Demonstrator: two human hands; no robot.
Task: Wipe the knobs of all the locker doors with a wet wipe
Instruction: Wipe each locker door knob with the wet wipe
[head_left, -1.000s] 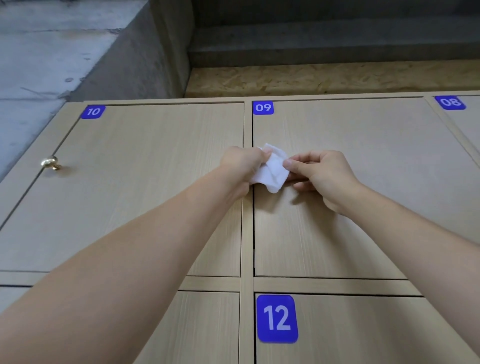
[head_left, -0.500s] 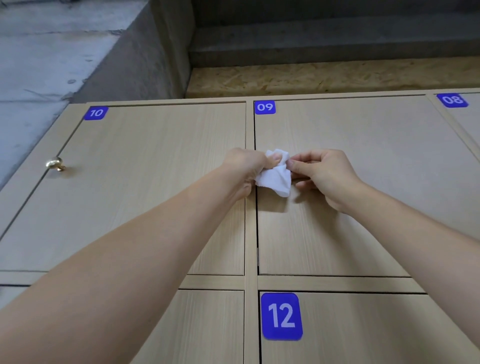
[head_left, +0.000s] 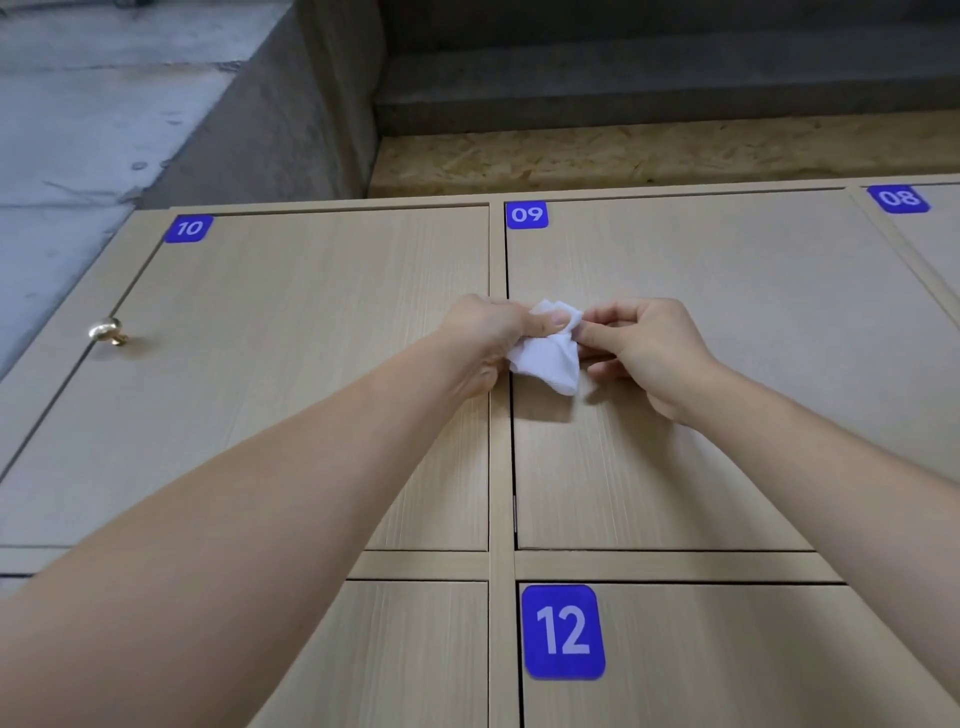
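Both hands meet at the left edge of door 09 (head_left: 727, 364). Her left hand (head_left: 493, 338) has its thumb and curled fingers closed on the wet wipe (head_left: 548, 358), while the right hand (head_left: 644, 348) pinches the wipe's upper corner between thumb and forefinger. Compared with a second ago the wipe looks more bunched and hangs lower between the hands — it was flatter and higher then — and the hands have barely shifted along the door. I'd guess the knob of door 09 sits under the wipe and is being rubbed, though the knob itself is hidden, so I cannot be sure.

Well apart to the left, the brass knob (head_left: 106, 331) on door 10 (head_left: 285, 364) stands bare and untouched by either hand — it may be the next stop. Door 12 (head_left: 727, 660) lies below, door 08 (head_left: 935, 234) at the far right; their knobs are out of sight.
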